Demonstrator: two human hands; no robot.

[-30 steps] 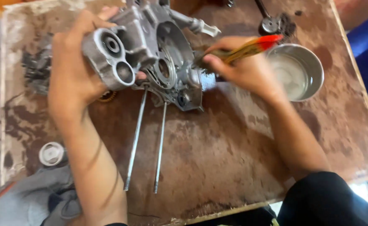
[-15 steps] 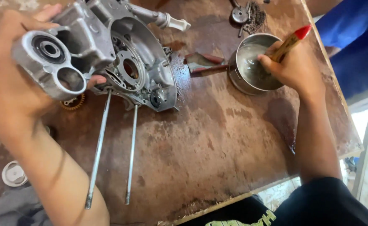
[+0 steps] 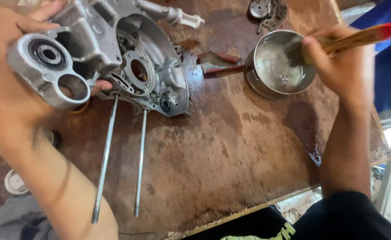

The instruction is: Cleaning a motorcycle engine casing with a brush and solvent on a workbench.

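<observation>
engine case (image 3: 129, 62), grey cast metal, upper left of the frame, tipped up on the stained wooden table (image 3: 231, 155) with its open inner face toward the camera; two long studs (image 3: 104, 155) run down from its lower edge toward the bottom of the frame. left hand (image 3: 9, 84) at far left, fingers wrapped around the case's mounting lugs, thumb over the top, one fingertip showing under the round hole. right hand (image 3: 337, 62) upper right, fingers closed narrow around a paint brush (image 3: 337, 42), bristles dipped into the steel bowl (image 3: 277, 64) of clear liquid. step in hand reads as loading the brush with cleaning fluid. next move likely calls for carrying the wet brush left across the gap without dripping, and keeping the case steady. edges: table's near edge runs along the bottom right, its right edge close behind the bowl. a red-handled tool (image 3: 217, 62) lies between case and bowl; small parts and chain (image 3: 269, 11) at top. broad open tabletop in the centre.
</observation>
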